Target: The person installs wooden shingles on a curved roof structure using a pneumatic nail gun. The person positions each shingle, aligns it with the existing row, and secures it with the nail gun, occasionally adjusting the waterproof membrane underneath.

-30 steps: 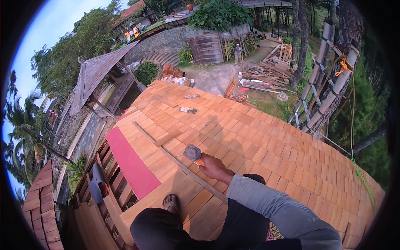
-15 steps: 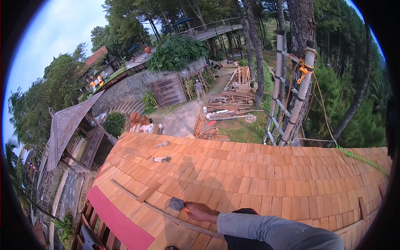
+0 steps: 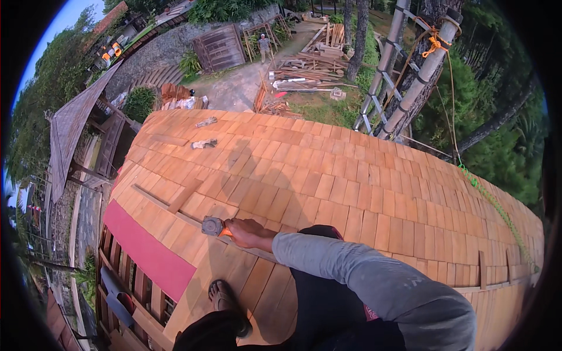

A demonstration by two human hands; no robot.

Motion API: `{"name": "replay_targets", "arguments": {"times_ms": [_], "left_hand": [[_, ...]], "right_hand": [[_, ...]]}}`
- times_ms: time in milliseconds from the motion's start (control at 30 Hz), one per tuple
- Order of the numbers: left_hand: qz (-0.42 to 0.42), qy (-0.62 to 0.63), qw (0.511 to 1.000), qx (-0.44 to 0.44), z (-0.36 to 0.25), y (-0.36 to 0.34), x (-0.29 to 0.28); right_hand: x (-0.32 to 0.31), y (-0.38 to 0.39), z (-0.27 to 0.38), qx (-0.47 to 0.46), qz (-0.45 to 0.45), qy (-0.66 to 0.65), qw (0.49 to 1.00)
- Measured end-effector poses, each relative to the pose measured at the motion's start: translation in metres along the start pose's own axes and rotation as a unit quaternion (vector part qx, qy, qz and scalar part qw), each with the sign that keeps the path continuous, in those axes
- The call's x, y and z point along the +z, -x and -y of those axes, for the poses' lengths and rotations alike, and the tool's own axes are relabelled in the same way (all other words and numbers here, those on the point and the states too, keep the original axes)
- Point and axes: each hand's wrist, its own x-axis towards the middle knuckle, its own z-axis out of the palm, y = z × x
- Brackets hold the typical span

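My right hand (image 3: 246, 233) grips an orange-handled tool with a squarish grey head (image 3: 212, 226), apparently a nail gun, held over wooden roof shingles (image 3: 357, 184) near a long thin batten (image 3: 154, 196). My left hand is out of view. A short loose board (image 3: 184, 195) lies across the batten. To the lower left is a strip of red underlay (image 3: 146, 251) beside open rafters (image 3: 157, 301). My sandalled foot (image 3: 222, 298) stands on the shingles.
Two small pale bundles (image 3: 204, 144) lie up the roof. A green coiled hose (image 3: 497, 216) runs down the right side. A ladder (image 3: 391, 88) with orange rope leans by a tree. Below are a person (image 3: 263, 47), timber piles (image 3: 307, 73) and a gazebo roof (image 3: 76, 123).
The view has shifted, so the roof's far edge and ladder sit farther left. My right hand and the tool appear farther left in the frame, still gripped.
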Motion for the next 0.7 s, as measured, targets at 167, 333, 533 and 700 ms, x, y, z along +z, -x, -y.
{"name": "replay_targets", "arguments": {"times_ms": [167, 333, 533, 700], "left_hand": [[0.045, -0.008, 0.969, 0.242, -0.147, 0.007, -0.028], [0.392, 0.012, 0.737, 0.550, -0.282, 0.049, 0.023], [0.508, 0.082, 0.699, 0.496, -0.346, 0.098, 0.090], [0.620, 0.099, 0.619, 0.471, -0.361, 0.090, 0.104]], "right_hand": [[-0.019, 0.016, 0.013, 0.014, 0.037, 0.070, 0.997], [-0.029, 0.035, 0.019, -0.005, 0.021, 0.079, 0.997], [-0.041, 0.054, 0.027, -0.046, -0.018, 0.063, 0.997], [-0.045, 0.060, 0.029, -0.077, -0.039, 0.046, 0.995]]}}
